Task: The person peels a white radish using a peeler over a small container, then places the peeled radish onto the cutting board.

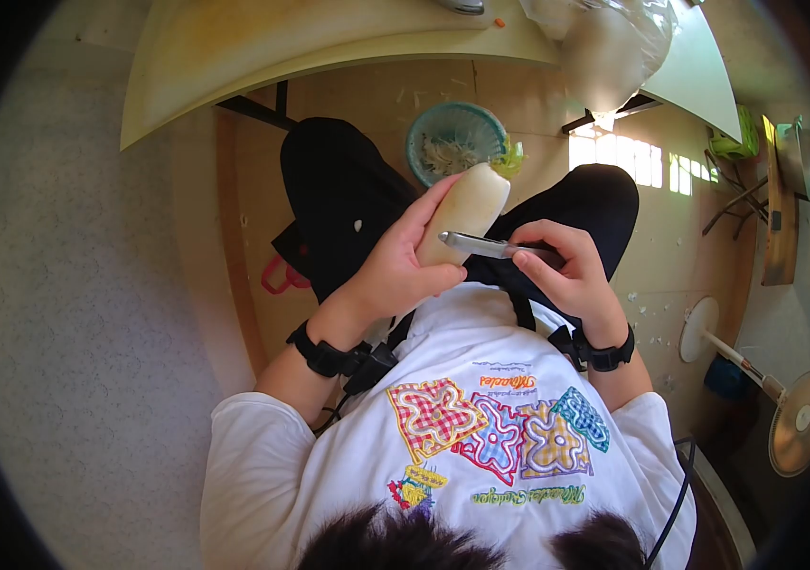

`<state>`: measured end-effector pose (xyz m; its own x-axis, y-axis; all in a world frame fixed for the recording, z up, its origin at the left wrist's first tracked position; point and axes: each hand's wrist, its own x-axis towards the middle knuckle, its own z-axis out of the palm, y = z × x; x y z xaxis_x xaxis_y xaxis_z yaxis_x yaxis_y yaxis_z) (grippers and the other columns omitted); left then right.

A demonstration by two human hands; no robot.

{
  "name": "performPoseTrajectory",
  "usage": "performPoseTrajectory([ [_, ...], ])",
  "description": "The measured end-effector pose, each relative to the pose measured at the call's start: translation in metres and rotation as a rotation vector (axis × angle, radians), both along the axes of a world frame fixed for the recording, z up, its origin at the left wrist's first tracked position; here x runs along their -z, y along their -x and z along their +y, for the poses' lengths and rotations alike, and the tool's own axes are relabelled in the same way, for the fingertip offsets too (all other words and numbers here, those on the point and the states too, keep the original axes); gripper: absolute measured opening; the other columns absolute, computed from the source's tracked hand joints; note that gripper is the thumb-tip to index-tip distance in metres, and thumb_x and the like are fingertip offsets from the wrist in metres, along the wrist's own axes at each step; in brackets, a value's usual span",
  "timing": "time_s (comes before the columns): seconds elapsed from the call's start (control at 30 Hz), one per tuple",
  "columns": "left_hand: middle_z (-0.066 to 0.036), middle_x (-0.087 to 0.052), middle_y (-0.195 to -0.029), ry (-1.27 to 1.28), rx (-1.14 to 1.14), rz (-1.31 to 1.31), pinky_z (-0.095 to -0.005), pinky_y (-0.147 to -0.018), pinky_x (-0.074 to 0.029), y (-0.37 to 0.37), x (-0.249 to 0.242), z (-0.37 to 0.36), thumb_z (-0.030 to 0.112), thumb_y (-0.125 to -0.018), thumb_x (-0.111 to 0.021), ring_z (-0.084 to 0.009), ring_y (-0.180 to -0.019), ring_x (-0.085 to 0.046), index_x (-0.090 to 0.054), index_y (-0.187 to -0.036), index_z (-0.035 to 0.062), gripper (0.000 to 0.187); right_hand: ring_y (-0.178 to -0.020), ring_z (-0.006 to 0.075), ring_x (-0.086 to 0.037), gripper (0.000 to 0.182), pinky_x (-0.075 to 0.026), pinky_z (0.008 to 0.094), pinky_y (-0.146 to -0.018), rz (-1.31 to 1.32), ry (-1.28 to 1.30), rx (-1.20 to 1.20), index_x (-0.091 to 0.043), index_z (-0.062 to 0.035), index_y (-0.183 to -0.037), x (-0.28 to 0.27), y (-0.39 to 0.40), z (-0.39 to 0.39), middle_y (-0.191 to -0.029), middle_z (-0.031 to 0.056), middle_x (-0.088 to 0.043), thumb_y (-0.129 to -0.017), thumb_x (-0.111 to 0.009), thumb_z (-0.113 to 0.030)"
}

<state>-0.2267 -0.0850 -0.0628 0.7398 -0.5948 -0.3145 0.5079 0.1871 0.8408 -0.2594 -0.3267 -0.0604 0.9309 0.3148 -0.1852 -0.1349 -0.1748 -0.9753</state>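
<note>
The left hand (405, 261) grips a white radish (478, 201) while the right hand (565, 271) holds a silvery peeler (473, 245) over it, a blue basin (467, 115) of pale peelings (450, 157) resting on the floor (530, 104) between black-trousered knees (604, 193).

This looks like a home: a standing fan (797, 418) at lower right, a table (263, 43) at upper left, tiled floor (540, 114) beneath.

The daikon (474, 201) is creamy white, its leaf stub (511, 159) yellow-green; the peeler (481, 245) is silver-grey. The basin (462, 120) is teal, the trousers (339, 180) black. The white T-shirt (277, 465) carries a red-and-white gingham patch (432, 418), a pale blue patch (492, 439) edged red, a mustard checked patch (555, 442), a teal patch (583, 418), orange lettering (508, 382) and green lettering (533, 495).
</note>
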Motion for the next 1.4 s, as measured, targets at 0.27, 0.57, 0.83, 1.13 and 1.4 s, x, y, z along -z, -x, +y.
performPoseTrajectory([
  [0.27, -0.004, -0.052, -0.129, -0.022, 0.001, -0.021, -0.021, -0.063, -0.05, 0.0, 0.001, 0.0, -0.006, -0.075, -0.062, -0.0073, -0.094, -0.056, -0.025, -0.154, 0.0104, 0.089, -0.08, 0.0065, -0.06, 0.013, -0.047, 0.0196, -0.071, -0.03, 0.038, 0.055, -0.064, 0.0039, -0.1, 0.004, 0.002, -0.002, -0.088, 0.0057, -0.067, -0.093, -0.065, -0.008],
  [0.57, -0.006, -0.058, -0.119, 0.002, -0.018, -0.051, -0.021, -0.058, -0.048, 0.0, 0.008, -0.001, -0.006, -0.076, -0.061, -0.007, -0.085, -0.056, -0.023, -0.155, 0.0107, 0.089, -0.071, 0.0074, -0.06, 0.014, -0.048, 0.0208, -0.064, -0.109, 0.002, 0.15, -0.066, 0.0033, -0.097, 0.012, 0.003, 0.002, -0.083, 0.0063, -0.068, -0.088, -0.07, -0.008],
  [0.83, -0.006, -0.059, -0.114, 0.026, -0.015, -0.006, -0.0208, -0.056, -0.047, -0.001, 0.005, -0.001, -0.006, -0.077, -0.061, -0.0065, -0.08, -0.056, -0.022, -0.155, 0.0115, 0.089, -0.08, 0.0053, -0.058, 0.015, -0.046, 0.0188, -0.07, -0.039, 0.026, 0.139, -0.064, 0.0039, -0.102, 0.011, 0.004, -0.002, -0.089, 0.0027, -0.065, -0.094, -0.066, -0.008],
  [1.13, -0.008, -0.056, -0.129, 0.017, -0.005, 0.015, -0.0198, -0.061, -0.049, 0.0, 0.003, 0.003, -0.003, -0.077, -0.061, -0.0049, -0.079, -0.058, -0.022, -0.154, 0.0062, 0.087, -0.077, 0.0036, -0.056, 0.015, -0.043, 0.0168, -0.066, -0.056, 0.006, 0.174, -0.063, 0.0032, -0.104, 0.013, 0.002, -0.003, -0.087, 0.001, -0.064, -0.094, -0.066, -0.008],
  [1.4, -0.009, -0.056, -0.131, 0.02, -0.006, 0.018, -0.0198, -0.061, -0.049, 0.0, 0.001, 0.001, -0.004, -0.077, -0.059, -0.0052, -0.079, -0.058, -0.021, -0.155, 0.0061, 0.088, -0.077, 0.0046, -0.059, 0.014, -0.047, 0.0184, -0.067, -0.014, -0.016, 0.231, -0.066, 0.0046, -0.099, 0.011, 0.003, -0.002, -0.086, 0.0048, -0.067, -0.09, -0.069, -0.006],
])
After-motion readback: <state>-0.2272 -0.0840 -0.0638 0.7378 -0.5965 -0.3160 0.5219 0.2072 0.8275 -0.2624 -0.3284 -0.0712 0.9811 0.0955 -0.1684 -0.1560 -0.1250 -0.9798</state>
